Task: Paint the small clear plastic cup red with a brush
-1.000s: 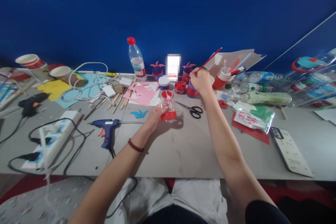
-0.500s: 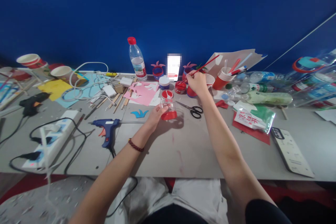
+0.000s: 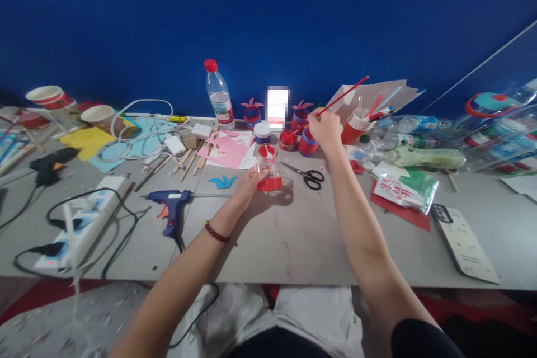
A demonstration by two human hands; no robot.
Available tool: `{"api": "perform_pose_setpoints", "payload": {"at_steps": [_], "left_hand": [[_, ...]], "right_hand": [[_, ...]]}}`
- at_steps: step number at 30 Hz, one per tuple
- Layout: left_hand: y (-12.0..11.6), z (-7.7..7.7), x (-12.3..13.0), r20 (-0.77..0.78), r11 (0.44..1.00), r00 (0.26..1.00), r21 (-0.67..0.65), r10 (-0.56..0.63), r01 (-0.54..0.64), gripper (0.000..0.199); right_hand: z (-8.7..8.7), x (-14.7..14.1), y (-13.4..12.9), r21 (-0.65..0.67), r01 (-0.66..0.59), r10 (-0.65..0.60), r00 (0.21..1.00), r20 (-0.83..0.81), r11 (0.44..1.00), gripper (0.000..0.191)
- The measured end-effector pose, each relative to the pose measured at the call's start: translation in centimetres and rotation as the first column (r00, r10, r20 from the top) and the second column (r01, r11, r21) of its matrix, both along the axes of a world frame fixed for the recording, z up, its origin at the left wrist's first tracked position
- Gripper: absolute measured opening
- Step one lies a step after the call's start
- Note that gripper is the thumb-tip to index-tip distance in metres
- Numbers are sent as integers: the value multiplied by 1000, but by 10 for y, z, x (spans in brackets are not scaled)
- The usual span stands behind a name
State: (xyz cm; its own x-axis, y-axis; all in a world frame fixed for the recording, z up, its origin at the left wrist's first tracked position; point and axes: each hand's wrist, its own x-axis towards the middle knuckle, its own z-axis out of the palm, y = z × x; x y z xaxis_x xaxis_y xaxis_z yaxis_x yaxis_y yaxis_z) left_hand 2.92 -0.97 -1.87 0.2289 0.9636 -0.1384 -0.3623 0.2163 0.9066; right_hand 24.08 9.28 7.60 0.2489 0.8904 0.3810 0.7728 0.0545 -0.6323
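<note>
The clear plastic cup [image 3: 273, 170], red at both ends, is over the near middle of the table [image 3: 260, 251], with the left hand's [image 3: 248, 183] fingers pinched on its side. The right arm reaches farther out, and the right hand [image 3: 326, 127] grips a slanted red paintbrush [image 3: 344, 96], its tip at an open jar [image 3: 288, 147] full of red paint. Beyond, stacked red paper cups [image 3: 351, 133] hold pens [image 3: 381, 113], and a red-capped bottle [image 3: 221, 107] has clear liquid in it.
</note>
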Motion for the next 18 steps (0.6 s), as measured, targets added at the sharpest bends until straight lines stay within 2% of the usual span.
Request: {"api": "perform_pose_setpoints", "payload": {"at_steps": [4, 9, 14, 18], "left_hand": [[1, 3, 1, 19, 1000, 1000, -12, 8, -8, 37], [-1, 9, 2, 7, 1000, 1000, -29, -5, 5, 37], [-4, 13, 0, -9, 999, 999, -32, -34, 34, 34], [-4, 11, -1, -7, 998, 998, -19, -60, 60, 37]], "right_hand": [[4, 17, 4, 60, -34, 48, 968, -246, 998, 17], [8, 33, 4, 88, -122, 150, 833, -532, 989, 18], [13, 35, -14, 84, -231, 234, 760, -606, 969, 22], [16, 29, -40, 122, -320, 318, 689, -652, 940, 35]]}}
